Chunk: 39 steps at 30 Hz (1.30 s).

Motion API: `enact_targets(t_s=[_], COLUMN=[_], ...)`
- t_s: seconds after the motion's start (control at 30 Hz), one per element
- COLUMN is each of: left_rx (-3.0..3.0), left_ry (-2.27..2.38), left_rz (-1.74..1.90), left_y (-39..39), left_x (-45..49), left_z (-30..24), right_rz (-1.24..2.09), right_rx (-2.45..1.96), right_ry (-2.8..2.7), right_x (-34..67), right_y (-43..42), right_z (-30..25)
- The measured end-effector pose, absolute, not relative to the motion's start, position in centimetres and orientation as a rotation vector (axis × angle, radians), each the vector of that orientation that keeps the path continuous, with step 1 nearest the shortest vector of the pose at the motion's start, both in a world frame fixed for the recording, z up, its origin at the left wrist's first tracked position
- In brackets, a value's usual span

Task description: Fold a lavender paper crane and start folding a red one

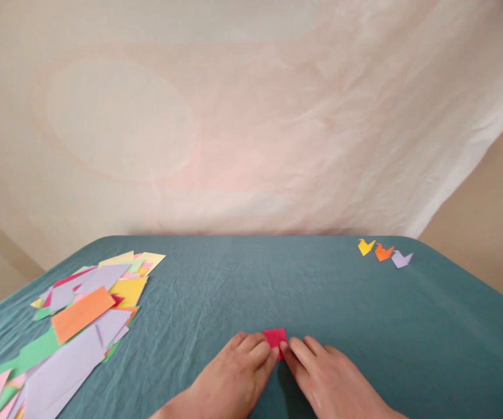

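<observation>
A small magenta square of folded paper (275, 337) lies on the dark green cloth near the table's front. At its left edge my left hand (240, 369) grips it, thumb and fingers pressed together on the paper. From the right, my right hand (321, 372) holds the opposite edge with thumb and forefinger. Both thumbs meet near the lower middle of the square and hide part of it. Folds under the fingers cannot be made out.
Loose coloured papers (77, 343) form a spread pile on the left. At the back right lie three folded paper birds: yellow (366, 247), orange (383, 252) and lilac (402, 259). A pale cloth (251, 128) hangs behind the table (234, 279).
</observation>
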<state>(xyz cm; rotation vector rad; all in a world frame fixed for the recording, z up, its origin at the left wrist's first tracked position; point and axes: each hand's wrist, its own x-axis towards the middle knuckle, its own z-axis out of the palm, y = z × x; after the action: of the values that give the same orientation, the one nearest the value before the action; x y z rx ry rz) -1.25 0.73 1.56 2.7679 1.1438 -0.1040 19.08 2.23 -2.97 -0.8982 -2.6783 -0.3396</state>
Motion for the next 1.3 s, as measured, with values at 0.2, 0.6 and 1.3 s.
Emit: enact_targets(t_s=[0.2, 0.6, 1.3], left_rx=[2.739, 2.71, 2.578], left_ry=[1.159, 1.126, 1.012], left_rz=[-0.099, -0.128, 0.014], left_y=[0.9, 0.7, 0.8], left_x=[-1.5, -2.1, -3.7], left_z=[1.7, 2.9, 3.8], right_rz=[-0.275, -0.215, -0.084], right_rx=[-0.937, -1.0, -1.075], right_ry=[-2.696, -2.794, -2.867], right_x=[19.1, 18.8, 18.7], right_y=[2.2, 2.0, 1.9], right_z=[-2.8, -2.6, -1.4])
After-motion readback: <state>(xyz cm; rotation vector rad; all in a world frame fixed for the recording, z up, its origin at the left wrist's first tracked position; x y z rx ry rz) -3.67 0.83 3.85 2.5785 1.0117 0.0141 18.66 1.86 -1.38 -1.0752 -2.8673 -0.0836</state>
